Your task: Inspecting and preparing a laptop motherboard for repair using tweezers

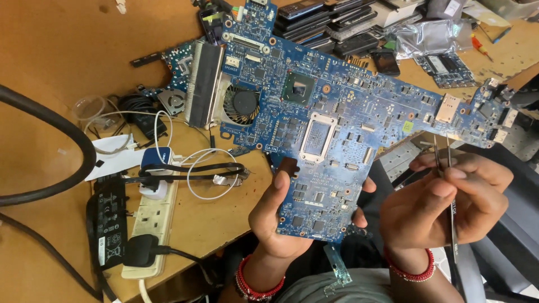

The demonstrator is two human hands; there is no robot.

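Left hand [281,216] has its grip clamped on the blue motherboard [331,118] while right hand [443,199] pinches metal tweezers [443,163] shut, so probably mid-inspection, steady aim needed.

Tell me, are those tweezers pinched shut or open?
Open at the tips: the tweezers in the right hand show two separate prongs with a narrow gap and nothing between them.

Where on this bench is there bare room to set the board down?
Bare wood shows at the table's upper left, bordered by the thick black cable and the blue circuit board in the left hand. A smaller patch lies beside the power strip. Crowded: the stacked phones at top, the tangled white cable. The right hand holds tweezers.
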